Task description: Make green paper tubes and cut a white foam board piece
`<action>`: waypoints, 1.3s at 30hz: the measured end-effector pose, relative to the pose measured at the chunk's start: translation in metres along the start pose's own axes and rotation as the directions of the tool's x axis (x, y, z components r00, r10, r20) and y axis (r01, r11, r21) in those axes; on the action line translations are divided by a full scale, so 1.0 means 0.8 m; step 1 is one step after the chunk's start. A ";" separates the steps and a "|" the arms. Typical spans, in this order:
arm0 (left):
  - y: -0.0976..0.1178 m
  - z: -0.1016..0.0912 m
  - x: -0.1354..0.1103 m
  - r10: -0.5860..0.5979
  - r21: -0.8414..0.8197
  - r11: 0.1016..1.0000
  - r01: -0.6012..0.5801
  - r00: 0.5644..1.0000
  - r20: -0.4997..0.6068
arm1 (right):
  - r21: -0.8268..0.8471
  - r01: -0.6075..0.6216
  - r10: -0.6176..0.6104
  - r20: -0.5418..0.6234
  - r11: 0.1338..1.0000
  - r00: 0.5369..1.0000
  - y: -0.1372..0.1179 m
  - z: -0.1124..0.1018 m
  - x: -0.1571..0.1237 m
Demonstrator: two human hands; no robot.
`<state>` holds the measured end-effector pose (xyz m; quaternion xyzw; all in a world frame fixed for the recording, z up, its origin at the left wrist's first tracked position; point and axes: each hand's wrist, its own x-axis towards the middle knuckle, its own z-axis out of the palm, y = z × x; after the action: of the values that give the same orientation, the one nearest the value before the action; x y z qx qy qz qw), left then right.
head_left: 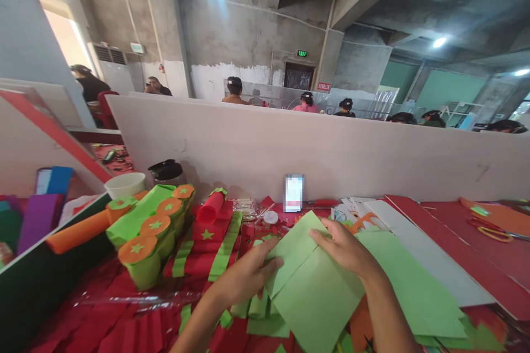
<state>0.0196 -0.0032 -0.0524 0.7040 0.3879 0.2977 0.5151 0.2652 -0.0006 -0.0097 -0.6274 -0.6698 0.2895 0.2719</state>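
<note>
Pale green paper (321,289), one diagonal line across

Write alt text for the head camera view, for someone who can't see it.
A person's left hand and right hand hold light green paper. Green rolls with star-marked orange tops stand on the left; green sheets and scissors lie on the right. Behind, a phone stands before a pale partition.

The left grip (248,276) and right grip (344,247) hold green paper (317,292).
</note>
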 end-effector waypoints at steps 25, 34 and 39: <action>0.005 0.002 -0.008 -0.242 -0.045 0.968 0.247 0.965 0.098 | 0.095 0.155 -0.163 0.085 0.983 0.983 0.000 0.000 0.009; 0.006 0.012 -0.004 -0.223 -0.103 0.966 0.239 0.964 0.145 | 0.097 0.241 -0.252 0.122 0.966 0.960 -0.006 -0.016 0.000; 0.010 0.008 -0.006 -0.177 -0.013 0.984 0.180 0.974 0.141 | 0.108 0.236 -0.253 0.185 0.966 0.950 -0.008 -0.017 -0.001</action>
<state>0.0245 -0.0117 -0.0464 0.6788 0.4089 0.2052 0.5744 0.2708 -0.0011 0.0038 -0.4958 -0.7531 0.3424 0.2643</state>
